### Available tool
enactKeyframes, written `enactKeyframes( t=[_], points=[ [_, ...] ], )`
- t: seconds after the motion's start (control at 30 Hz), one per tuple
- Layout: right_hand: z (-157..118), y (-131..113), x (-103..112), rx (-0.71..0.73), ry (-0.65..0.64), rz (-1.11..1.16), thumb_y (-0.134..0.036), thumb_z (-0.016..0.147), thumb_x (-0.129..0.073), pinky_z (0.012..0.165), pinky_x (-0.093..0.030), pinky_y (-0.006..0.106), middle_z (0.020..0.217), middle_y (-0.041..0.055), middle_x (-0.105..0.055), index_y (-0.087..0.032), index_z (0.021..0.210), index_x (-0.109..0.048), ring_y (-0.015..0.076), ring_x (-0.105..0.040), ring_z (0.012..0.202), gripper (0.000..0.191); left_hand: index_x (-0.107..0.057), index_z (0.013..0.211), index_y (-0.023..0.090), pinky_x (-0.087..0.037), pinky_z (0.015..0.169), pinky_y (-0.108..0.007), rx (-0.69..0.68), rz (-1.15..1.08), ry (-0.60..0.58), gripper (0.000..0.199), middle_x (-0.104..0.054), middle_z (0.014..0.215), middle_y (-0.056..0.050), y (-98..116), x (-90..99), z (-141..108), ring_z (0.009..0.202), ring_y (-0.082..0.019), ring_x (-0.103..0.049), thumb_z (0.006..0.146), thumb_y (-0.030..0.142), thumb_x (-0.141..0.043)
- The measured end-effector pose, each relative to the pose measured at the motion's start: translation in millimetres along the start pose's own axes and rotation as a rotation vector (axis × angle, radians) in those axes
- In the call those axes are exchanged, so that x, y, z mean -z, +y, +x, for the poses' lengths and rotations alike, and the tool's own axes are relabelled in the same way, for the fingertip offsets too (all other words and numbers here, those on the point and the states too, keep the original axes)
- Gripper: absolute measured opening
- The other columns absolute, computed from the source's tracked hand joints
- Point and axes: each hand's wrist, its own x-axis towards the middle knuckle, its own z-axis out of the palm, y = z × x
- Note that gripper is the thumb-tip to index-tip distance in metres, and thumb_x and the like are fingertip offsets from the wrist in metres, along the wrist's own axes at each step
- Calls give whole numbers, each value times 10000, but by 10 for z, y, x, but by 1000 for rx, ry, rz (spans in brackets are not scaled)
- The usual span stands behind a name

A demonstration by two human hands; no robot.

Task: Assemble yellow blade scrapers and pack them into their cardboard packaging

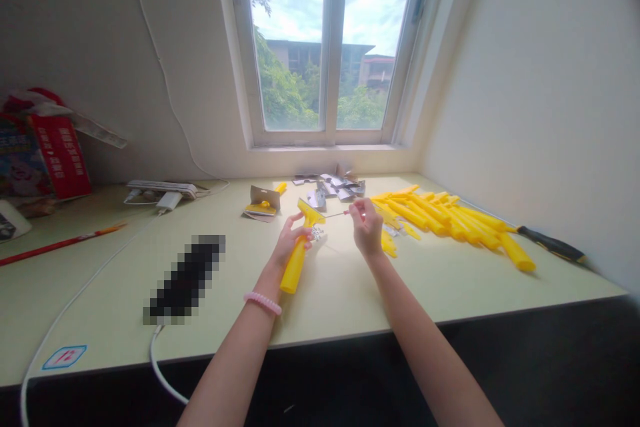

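Observation:
My left hand grips a yellow plastic scraper by its handle, with the wide head tilted up and away from me. My right hand pinches a thin metal pin between its fingertips, holding it out toward the scraper's head. The pin's tip is close to that head, but I cannot tell if they touch. A small heap of silver screws lies on the desk just beyond my left hand. Many loose yellow plastic handles are piled to the right of my right hand.
Grey-and-silver packaging cards and a card holding a yellow part lie by the window wall. A power strip, white cable, red pencil and black-handled screwdriver are on the pale green desk.

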Motion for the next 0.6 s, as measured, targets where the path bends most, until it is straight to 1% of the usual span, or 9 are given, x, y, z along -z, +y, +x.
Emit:
enactKeyframes(
  t=[0.17, 0.3, 0.47, 0.6],
  points=[
    [3, 2, -7, 6, 5, -12, -327, 803, -475, 567, -427, 256, 641, 0, -611, -191, 752, -503, 150, -570, 601, 148, -373, 1135, 192, -304, 426, -138, -21, -15, -12, 574, -532, 726, -23, -6, 5, 7, 512, -50, -471, 621, 65, -595],
    [0, -2, -5, 22, 17, -15, -352, 790, -512, 543, -428, 241, 633, 2, -605, -186, 736, -503, 139, -563, 581, 175, -373, 1142, 191, -308, 423, -138, -33, -31, -14, 582, -533, 729, -24, -10, 10, 9, 509, -50, -475, 621, 58, -595],
    [-5, 9, 1, 50, -79, 26, -319, 822, -468, 553, -424, 239, 677, 6, -601, -192, 776, -502, 141, -574, 621, 139, -356, 1177, 190, -312, 424, -139, -25, -33, -4, 621, -538, 736, -29, -7, 16, 11, 510, -50, -476, 619, 56, -595],
    [-2, 11, -5, 41, -81, 10, -326, 826, -458, 566, -422, 239, 679, 7, -602, -191, 775, -505, 142, -573, 627, 153, -365, 1167, 188, -315, 428, -146, -20, -20, 3, 608, -545, 723, -30, -17, 21, 13, 512, -56, -477, 619, 61, -596]
  ],
)
